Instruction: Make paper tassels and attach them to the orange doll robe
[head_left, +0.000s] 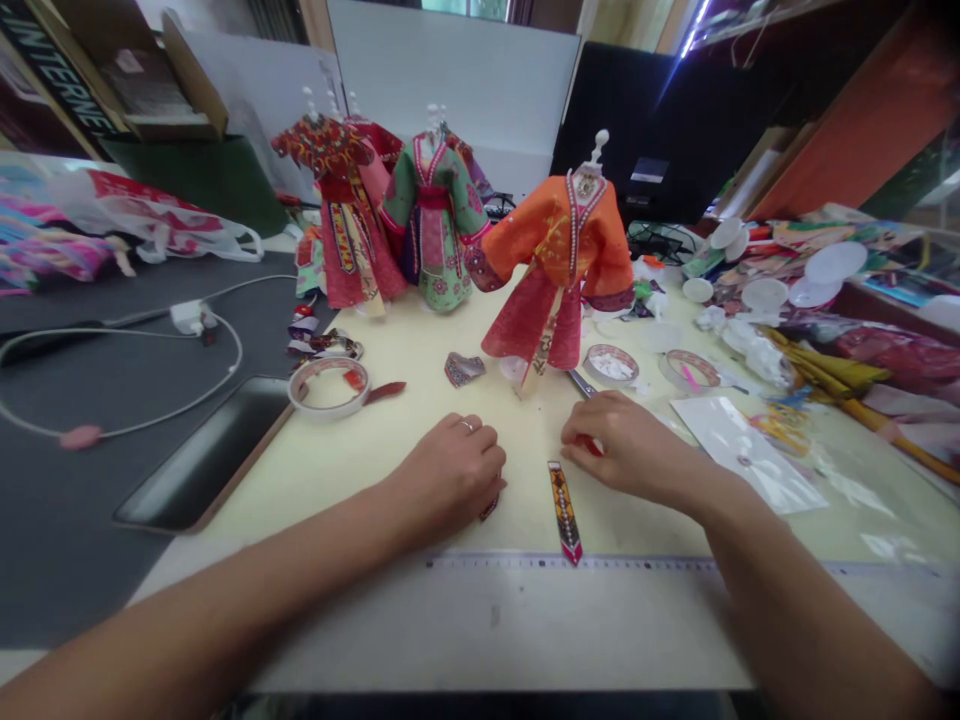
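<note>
My left hand [456, 468] is closed, resting on the table with its knuckles up. A small dark red patterned fabric strip [490, 507] pokes out beneath its fingers, mostly hidden. To the right, my right hand [619, 440] has its fingers curled around the red handle of a pair of scissors [582, 384], whose metal blades point away from me. Between the hands lies a pointed, embroidered strip [564, 512] in orange, black and red, its tip near a printed ruler line. Beyond my left hand is a small grey-and-red patterned fabric piece [464, 370].
Doll forms wear an orange jacket with red skirt [574, 250], a green robe [439, 210] and a red dress [349, 220]. Tape rolls [330, 408] lie around. A tablet [206, 455] is at left, a white card [742, 455] at right, beside piled fabrics and bags.
</note>
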